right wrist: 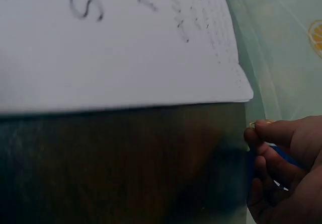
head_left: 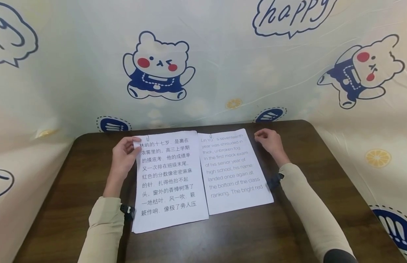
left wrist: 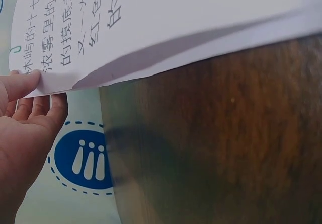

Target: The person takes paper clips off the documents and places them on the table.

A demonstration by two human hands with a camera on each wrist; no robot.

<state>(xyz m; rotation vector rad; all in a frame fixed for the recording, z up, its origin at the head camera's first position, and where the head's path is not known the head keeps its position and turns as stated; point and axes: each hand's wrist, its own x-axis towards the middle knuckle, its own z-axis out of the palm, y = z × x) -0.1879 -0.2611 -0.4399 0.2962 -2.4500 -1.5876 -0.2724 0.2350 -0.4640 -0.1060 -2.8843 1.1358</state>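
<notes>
Clearly, a dark wooden desk [head_left: 75, 190] carries everything: the Chinese sheets [head_left: 168, 171] lie on the left, the English sheets [head_left: 229, 171] just beside them on the right. At the far left corner the left hand [head_left: 122, 155] pinches the Chinese sheets, thumb above and fingers beneath. Beyond the English sheets' far right corner, apart from the paper, the right hand [head_left: 270, 142] has its grip pressed around what looks like a small yellow clip [right wrist: 261, 124]. A green clip [head_left: 148, 138] sits on the Chinese top edge, another clip [head_left: 210, 136] on the English one. Fastening pages seems the step in hand; next probably calls for squaring edges and sliding the yellow clip on, though onto which stack I cannot tell
</notes>
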